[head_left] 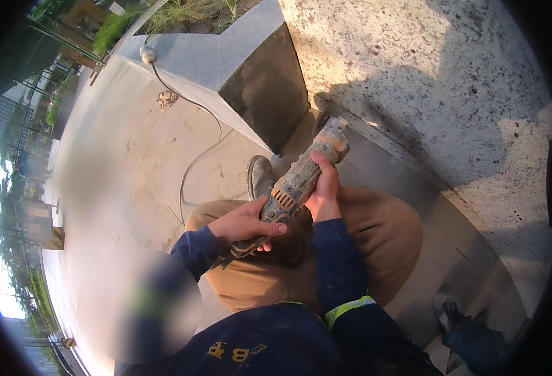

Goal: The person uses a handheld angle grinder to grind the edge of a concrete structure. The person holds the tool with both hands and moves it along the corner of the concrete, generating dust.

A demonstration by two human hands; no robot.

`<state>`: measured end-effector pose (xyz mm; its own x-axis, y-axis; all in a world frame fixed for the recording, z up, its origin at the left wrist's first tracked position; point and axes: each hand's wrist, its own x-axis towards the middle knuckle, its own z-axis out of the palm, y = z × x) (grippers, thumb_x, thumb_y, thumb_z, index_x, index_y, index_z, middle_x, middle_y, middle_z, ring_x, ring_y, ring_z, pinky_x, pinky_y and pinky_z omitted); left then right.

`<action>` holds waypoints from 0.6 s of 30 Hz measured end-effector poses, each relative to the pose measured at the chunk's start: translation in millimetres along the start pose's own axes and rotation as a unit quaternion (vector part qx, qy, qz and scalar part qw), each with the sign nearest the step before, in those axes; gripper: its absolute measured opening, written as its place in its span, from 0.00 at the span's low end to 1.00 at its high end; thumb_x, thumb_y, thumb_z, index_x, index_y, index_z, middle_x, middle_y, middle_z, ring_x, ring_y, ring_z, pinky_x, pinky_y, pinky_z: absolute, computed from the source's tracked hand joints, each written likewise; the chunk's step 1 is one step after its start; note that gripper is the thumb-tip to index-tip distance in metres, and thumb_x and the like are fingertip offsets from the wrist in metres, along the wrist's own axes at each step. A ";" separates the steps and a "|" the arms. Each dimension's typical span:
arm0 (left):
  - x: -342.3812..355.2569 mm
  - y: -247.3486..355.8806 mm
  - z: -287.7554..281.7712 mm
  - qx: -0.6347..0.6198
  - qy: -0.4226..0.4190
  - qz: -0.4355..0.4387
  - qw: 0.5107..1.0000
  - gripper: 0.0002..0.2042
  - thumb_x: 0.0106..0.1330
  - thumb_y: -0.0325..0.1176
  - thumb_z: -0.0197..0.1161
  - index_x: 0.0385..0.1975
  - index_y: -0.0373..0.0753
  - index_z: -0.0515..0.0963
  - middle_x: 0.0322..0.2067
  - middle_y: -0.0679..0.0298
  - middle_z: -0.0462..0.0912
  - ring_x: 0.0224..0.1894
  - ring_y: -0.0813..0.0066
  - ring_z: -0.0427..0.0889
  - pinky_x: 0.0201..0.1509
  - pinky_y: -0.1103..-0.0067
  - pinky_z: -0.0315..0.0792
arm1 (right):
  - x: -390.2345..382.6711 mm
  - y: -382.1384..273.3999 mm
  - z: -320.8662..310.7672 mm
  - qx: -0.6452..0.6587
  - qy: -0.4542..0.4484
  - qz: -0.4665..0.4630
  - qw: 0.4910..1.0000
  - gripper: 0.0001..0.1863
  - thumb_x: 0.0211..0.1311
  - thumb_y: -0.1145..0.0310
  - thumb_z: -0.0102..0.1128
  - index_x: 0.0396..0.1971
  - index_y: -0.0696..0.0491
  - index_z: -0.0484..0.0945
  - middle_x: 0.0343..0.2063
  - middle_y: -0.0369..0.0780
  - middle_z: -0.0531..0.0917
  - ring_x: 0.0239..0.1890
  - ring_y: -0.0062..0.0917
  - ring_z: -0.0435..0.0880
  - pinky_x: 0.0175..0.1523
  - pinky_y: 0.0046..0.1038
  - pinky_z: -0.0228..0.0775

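Observation:
A dust-covered angle grinder point(298, 185) lies slantwise above my lap, its head up and away to the right. My left hand point(246, 222) is closed round the rear of its body, thumb on top. Nearer the head, my right hand point(323, 183) wraps the body from the right side. The dark disc point(323, 120) at the grinder's head is partly hidden and sits close to the foot of a speckled concrete wall point(376, 56). Whether the disc touches the wall I cannot tell. Below the tool are my bent knees in brown trousers point(379, 244).
A grey block point(266, 88) with a dark end face juts out just ahead. A cable point(216, 119) runs over the pale floor from a whitish connector point(147, 54), past a small tangled bundle point(167, 99). At lower right is another person's dark boot point(449, 310).

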<state>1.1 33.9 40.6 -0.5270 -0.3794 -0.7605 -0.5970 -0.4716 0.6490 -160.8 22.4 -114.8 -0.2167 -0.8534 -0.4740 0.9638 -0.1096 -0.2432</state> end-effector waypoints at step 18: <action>65.1 -22.2 -21.2 -0.054 -0.045 0.014 0.997 0.19 0.59 0.29 0.71 0.44 0.35 0.68 0.28 0.62 0.80 0.22 0.76 0.81 0.22 0.80 0.76 | 38.5 3.2 -36.7 0.001 0.017 0.041 0.999 0.20 0.56 0.58 0.64 0.41 0.55 0.73 0.32 0.43 0.80 0.35 0.37 0.82 0.44 0.43 0.79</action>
<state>-7.1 2.8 -23.8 -0.5970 -0.3235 -0.7341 -0.5155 -0.5465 0.6600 -171.8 7.8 -165.0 -0.1425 -0.8418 -0.5206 0.9787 -0.0414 -0.2009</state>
